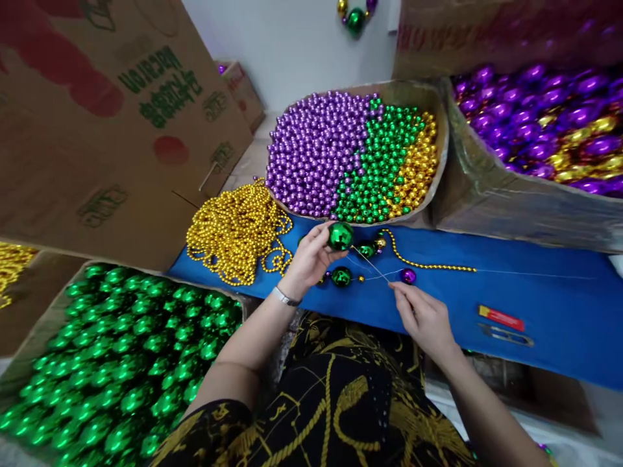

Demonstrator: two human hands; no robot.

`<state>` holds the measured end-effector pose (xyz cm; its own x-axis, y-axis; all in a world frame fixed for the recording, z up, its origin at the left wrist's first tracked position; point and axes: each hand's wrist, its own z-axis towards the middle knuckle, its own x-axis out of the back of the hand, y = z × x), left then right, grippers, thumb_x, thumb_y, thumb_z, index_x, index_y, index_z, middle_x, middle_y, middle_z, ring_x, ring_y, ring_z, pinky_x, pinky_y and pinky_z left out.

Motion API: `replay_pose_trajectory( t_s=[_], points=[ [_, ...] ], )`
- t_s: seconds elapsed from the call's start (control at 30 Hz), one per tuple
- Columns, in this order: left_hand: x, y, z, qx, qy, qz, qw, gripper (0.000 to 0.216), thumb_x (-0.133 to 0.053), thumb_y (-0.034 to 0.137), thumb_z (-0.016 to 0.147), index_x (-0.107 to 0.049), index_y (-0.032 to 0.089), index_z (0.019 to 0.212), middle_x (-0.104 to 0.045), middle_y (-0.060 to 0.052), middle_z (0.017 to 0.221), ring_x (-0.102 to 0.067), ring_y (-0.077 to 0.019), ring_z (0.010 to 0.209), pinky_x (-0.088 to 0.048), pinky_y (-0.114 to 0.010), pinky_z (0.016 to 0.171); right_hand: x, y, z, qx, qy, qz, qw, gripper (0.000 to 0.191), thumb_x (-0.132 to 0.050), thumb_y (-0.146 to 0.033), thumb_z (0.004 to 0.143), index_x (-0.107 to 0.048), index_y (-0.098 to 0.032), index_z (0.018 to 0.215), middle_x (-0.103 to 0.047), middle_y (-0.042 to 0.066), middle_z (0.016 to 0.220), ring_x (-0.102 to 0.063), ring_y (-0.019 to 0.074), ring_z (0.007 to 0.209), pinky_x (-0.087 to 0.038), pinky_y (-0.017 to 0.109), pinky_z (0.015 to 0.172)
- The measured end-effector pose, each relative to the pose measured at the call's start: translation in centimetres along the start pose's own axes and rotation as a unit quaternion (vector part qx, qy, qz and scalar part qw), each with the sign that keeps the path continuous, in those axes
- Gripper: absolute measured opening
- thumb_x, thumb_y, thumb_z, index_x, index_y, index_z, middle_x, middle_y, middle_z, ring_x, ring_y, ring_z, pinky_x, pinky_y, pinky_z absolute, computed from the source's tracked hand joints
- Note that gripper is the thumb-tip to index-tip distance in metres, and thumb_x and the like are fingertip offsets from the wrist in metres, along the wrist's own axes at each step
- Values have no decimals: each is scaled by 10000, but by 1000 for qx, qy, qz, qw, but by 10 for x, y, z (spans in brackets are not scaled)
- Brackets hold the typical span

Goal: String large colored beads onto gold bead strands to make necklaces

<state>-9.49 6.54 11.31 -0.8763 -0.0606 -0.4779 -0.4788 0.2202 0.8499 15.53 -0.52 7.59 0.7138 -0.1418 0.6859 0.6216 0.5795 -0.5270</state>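
My left hand (314, 254) pinches a large shiny green ball (341, 236) between thumb and fingers, above the blue tabletop. My right hand (422, 318) is closed on a long thin needle (372, 263), whose far tip points up and left to just beside the ball; I cannot tell whether it touches. Under the hands, another green ball (341, 277), a small gold bead (361, 279) and a purple ball (407, 276) lie along a thin clear line. A third green ball (366, 249) rests behind the needle, beside a gold ball (380, 242).
A bin of purple, green and gold beads (318, 152) stands behind the table, with a heap of gold bead strands (233, 230) to its left. Boxes hold green balls (141, 363) and purple balls (530, 123). A red-yellow utility knife (501, 318) and a metal tool (506, 335) lie right.
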Motion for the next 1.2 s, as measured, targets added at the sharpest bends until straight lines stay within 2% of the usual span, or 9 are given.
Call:
replay_pose_trajectory(
  t_s=[0.13, 0.27, 0.4, 0.47, 0.63, 0.8, 0.93, 1.1, 1.2],
  points=[
    [-10, -9, 4, 14, -19, -31, 999, 379, -711, 407, 822, -614, 238, 1147, -665, -35, 1057, -650, -126, 806, -603, -349, 779, 4, 1, -5, -12, 11, -10, 1000, 224, -521, -158, 949, -649, -187, 1130, -752, 45, 985, -724, 149, 830, -573, 255, 767],
    [-9, -9, 3, 27, -76, -22, 997, 439, -674, 462, 836, -611, 257, 1219, -647, -52, 1152, -639, -147, 907, -567, -277, 731, 6, 5, -5, -40, 18, -29, 999, 221, -508, -187, 959, -657, -199, 1122, -752, 43, 959, -724, 154, 799, -579, 268, 762],
    [-3, -11, 0, 40, -139, 26, 989, 592, -787, 345, 737, -580, 258, 1285, -665, -44, 1057, -614, -112, 774, -517, -230, 655, 9, 9, -5, -37, 12, -38, 999, 247, -513, -185, 958, -659, -212, 1156, -746, 37, 951, -719, 151, 797, -568, 262, 751],
    [-1, -11, -1, 31, -142, 32, 989, 611, -813, 324, 696, -586, 232, 1255, -677, -59, 1065, -622, -117, 766, -501, -232, 647, 10, 10, -5, -33, 6, -42, 999, 257, -513, -194, 959, -664, -221, 1165, -743, 32, 930, -714, 149, 781, -561, 257, 740],
    [0, -7, -1, 18, -133, 9, 991, 501, -825, 309, 664, -595, 185, 1091, -698, -115, 1144, -665, -158, 863, -510, -274, 743, 11, 11, -3, -26, 3, -50, 998, 263, -510, -201, 962, -665, -225, 1173, -735, 28, 906, -702, 143, 760, -543, 250, 716],
    [4, -7, 0, 21, -148, 15, 989, 508, -816, 309, 678, -609, 178, 1123, -693, -128, 1172, -663, -145, 831, -511, -268, 723, 12, 13, -3, -15, 1, -63, 998, 261, -520, -188, 959, -658, -220, 1179, -720, 17, 883, -682, 134, 742, -519, 248, 703],
    [5, -6, -1, 0, -146, 68, 987, 521, -812, 342, 690, -640, 174, 1153, -669, -128, 1207, -652, -156, 882, -519, -272, 750, 15, 15, -4, -9, -11, -98, 995, 266, -503, -209, 967, -679, -229, 1164, -703, 17, 836, -652, 130, 716, -494, 246, 689],
    [-4, -8, -5, -13, -171, 191, 966, 616, -846, 264, 669, -618, 199, 1238, -684, -73, 1062, -638, -139, 830, -517, -256, 727, 14, 17, -3, 9, -23, -184, 983, 260, -508, -217, 958, -712, -241, 1118, -643, 12, 708, -597, 130, 680, -455, 245, 673],
    [-12, -15, -6, -38, -161, 188, 968, 622, -870, 256, 639, -603, 202, 1199, -656, -77, 1116, -639, -147, 884, -528, -264, 765, 10, 16, 0, 10, -20, -162, 986, 255, -497, -211, 962, -708, -233, 1105, -659, 14, 727, -607, 134, 682, -472, 252, 688]
  ],
)
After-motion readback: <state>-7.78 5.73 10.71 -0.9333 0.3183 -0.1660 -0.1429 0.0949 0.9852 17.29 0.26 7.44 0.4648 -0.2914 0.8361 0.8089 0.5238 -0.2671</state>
